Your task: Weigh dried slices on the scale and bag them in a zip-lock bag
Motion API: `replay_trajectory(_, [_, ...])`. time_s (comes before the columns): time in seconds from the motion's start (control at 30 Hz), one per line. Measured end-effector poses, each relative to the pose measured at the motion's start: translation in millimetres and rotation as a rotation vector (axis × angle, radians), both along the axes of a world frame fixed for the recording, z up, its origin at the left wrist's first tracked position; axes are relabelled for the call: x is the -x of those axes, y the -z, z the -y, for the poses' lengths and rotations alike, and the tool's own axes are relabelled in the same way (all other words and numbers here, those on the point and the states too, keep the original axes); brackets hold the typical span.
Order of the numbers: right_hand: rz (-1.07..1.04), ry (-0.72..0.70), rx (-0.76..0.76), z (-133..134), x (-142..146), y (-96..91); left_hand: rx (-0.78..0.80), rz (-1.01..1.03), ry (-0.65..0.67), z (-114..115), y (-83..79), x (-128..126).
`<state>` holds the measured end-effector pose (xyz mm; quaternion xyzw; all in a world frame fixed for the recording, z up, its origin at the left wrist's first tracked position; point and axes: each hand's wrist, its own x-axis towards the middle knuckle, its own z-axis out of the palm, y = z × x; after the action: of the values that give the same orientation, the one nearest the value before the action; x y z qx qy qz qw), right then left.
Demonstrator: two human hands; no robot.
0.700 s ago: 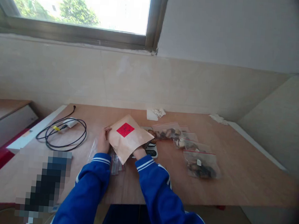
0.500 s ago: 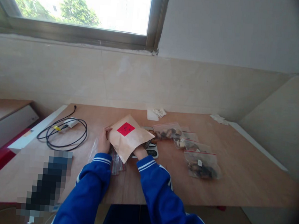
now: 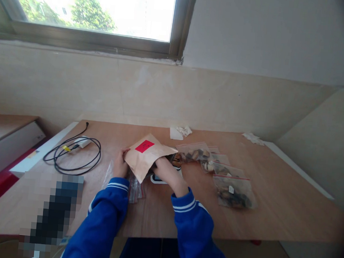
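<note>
A brown paper bag [image 3: 150, 154] with a red square label is held tilted above the table, its mouth facing right. My left hand [image 3: 121, 163] grips the bag's left edge, fingers closed round it. My right hand [image 3: 166, 171] reaches into the open mouth; its fingers are hidden inside, so what they hold cannot be seen. Under the bag is a white device with a dark edge [image 3: 158, 180], mostly covered. Small clear zip bags [image 3: 135, 191] lie by my left wrist.
To the right lie several zip bags of brown pieces [image 3: 198, 152], the nearest one with darker contents [image 3: 234, 195]. A coiled black cable [image 3: 100, 155] is at the left, near a blurred dark object [image 3: 58, 211]. Crumpled white paper [image 3: 184, 131] sits by the wall.
My right forearm has drawn back to the right and more of the hand shows outside the bag mouth. The bag has tipped, its mouth now wider. My left hand stays on the edge.
</note>
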<state>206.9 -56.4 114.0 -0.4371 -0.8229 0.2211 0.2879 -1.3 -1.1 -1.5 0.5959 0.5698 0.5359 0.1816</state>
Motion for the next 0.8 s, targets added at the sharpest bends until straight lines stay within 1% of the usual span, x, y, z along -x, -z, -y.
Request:
replay_trajectory(0.1, [-0.119,0.065,-0.073,20.9,-15.5,-8.4,0.004,-0.007,0.007,0.0,0.8,0.1])
replay_trajectory(0.2, [-0.345,0.2,-0.204,35.3,-30.7,-6.7,0.027,-0.024,-0.019,-0.5,1.0,-0.6])
replay_trajectory(0.3, [-0.572,0.399,-0.278,33.8,-46.2,10.9,0.055,-0.02,-0.051,-2.8,1.0,-2.1])
replay_trajectory(0.33, [-0.618,0.457,-0.273,29.7,-50.8,19.6,0.053,-0.01,-0.054,-4.0,1.3,-2.6])
replay_trajectory(0.37, [-0.633,0.485,-0.252,24.4,-54.9,28.7,0.047,0.006,-0.053,-5.2,1.7,-3.1])
replay_trajectory(0.47, [-0.55,0.446,-0.176,5.6,-63.4,52.4,0.054,0.057,-0.072,-7.8,3.4,-4.0])
replay_trajectory(0.53, [-0.468,0.433,-0.173,-6.3,-66.2,60.8,0.069,0.066,-0.09,-8.0,4.4,-4.1])
replay_trajectory(0.6, [-0.382,0.458,-0.215,-17.8,-68.6,62.6,0.061,0.055,-0.086,-7.1,4.8,-3.9])
replay_trajectory(0.7, [-0.266,0.505,-0.262,-37.0,-73.4,58.6,0.053,0.033,-0.064,-5.2,4.3,-3.4])
replay_trajectory(0.8, [-0.157,0.56,-0.192,-58.3,-78.0,55.5,0.065,0.017,-0.063,-4.1,3.2,-3.0])
